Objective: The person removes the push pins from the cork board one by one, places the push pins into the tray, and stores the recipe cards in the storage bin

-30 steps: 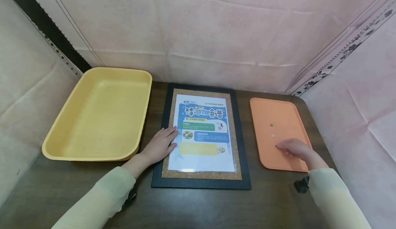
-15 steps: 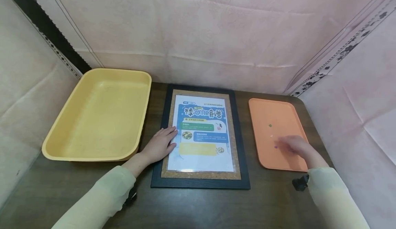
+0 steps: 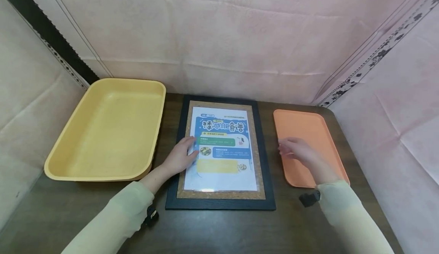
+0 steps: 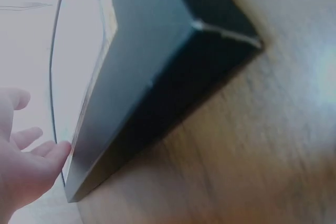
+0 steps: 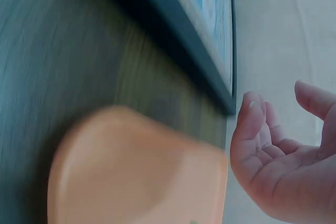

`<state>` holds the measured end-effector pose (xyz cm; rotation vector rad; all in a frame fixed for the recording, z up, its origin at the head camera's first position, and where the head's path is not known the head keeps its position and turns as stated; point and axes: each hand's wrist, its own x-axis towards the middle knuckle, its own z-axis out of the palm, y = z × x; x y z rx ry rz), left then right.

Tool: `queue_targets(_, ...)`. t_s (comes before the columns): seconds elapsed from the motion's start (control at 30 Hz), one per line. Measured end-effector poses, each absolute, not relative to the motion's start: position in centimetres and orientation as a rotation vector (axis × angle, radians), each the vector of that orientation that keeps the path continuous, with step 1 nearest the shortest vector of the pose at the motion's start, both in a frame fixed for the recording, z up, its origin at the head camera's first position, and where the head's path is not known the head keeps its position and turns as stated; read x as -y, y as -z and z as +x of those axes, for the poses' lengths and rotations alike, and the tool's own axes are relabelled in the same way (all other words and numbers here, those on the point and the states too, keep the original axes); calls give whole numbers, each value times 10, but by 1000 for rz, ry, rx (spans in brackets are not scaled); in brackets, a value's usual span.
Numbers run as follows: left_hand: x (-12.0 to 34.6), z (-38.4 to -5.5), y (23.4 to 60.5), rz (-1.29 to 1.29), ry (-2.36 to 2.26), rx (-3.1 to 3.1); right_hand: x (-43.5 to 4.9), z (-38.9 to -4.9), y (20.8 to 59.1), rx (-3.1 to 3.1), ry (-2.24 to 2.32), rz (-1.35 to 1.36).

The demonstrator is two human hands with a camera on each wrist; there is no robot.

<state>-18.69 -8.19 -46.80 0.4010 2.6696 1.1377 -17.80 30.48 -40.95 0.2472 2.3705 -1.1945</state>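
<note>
A printed poster sheet [image 3: 221, 179] lies on a cork board [image 3: 223, 195] with a black frame [image 3: 219, 204], in the middle of the table. My left hand [image 3: 179, 155] is at the board's left side, fingertips by the sheet's left edge, fingers loosely bent. In the left wrist view those fingers [image 4: 39, 156] curve around nothing. Over the left edge of the orange tray [image 3: 303, 120] is my right hand [image 3: 300, 151]. The right wrist view shows its thumb and fingers apart, with nothing visible between them. A tiny green piece [image 5: 193, 222] lies in the tray; my right hand hides other small pieces in the head view.
A large yellow tray [image 3: 106, 132] stands left of the board. The dark wooden table [image 3: 219, 231] runs along the front. Pale pink cloth [image 3: 219, 37] walls in the back and both sides.
My right hand has left the small green, pale and purple pieces in the orange tray and moved left toward the board. My left hand's fingers have bent more, their tips drawing in slightly.
</note>
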Motion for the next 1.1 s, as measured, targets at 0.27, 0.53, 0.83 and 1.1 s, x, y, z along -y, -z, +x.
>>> queue_targets(0.27, 78, -193, 466, 142, -1349, -2463, -277, -183, 423, -2354, 1298, 173)
queue_targets(0.53, 71, -200, 457, -133, -1573, -2232, -276, -184, 450, -2243, 1404, 344)
queue_targets(0.83, 67, -207, 455, -290, -1673, -2164, -275, -186, 462, -2217, 1463, 371)
queue_targets(1.1, 74, -209, 466, -177, -1682, -2181, -272, -189, 465, -2171, 1522, 370)
